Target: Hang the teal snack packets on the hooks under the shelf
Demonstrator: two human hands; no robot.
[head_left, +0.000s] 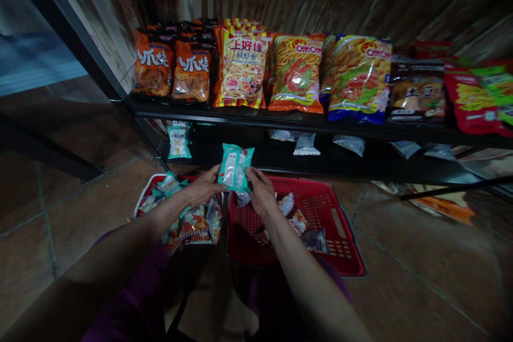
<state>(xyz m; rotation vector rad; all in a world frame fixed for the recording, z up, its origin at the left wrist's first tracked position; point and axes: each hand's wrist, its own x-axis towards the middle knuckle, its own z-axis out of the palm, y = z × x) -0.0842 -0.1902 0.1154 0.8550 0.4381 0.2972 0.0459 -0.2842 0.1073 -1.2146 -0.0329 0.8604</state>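
A teal snack bag (235, 166) is held between my two hands, above the baskets and in front of the lower shelf. My left hand (205, 186) grips its left side, and my right hand (259, 187) closes on its lower right edge. Below my left forearm sits a basket (139, 204) with a white rim, filled with small snack packets (196, 224), some of them teal. A red plastic basket (336, 224) lies under my right hand, with several small packets (300, 222) inside. Part of its contents is hidden by my right forearm.
Large snack bags, among them prawn crackers (244, 69), stand in a row on the upper black shelf (240, 115). On the lower shelf (256, 163) are a similar teal bag (179, 141) and pale packets (306, 144). Orange packaging (449, 206) lies on the tiled floor at right.
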